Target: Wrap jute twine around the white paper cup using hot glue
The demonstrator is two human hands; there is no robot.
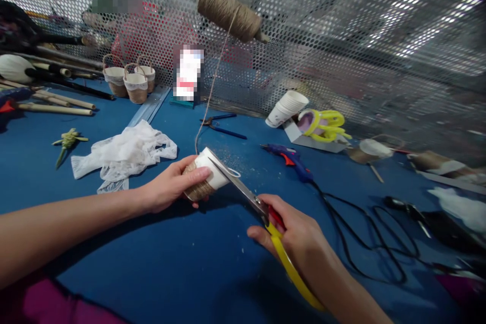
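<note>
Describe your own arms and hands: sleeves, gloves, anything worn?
Left hand and right hand: bare, no gloves, rings or watch visible. Forearms show no sleeves. Magenta cloth at the lower left looks like clothing.

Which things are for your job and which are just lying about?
Seem for the job:
white cup wrapped in brown twine, left hand
metal scissors, yellow and red handles, right hand
brown twine spool

Seem just lying about:
blue handled metal pliers
pale wooden sticks

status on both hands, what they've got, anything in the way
Left hand gripping twine-wrapped cup. Right hand on scissors, blades at cup's white part. Twine strung from cup to spool, left of blades.
</note>
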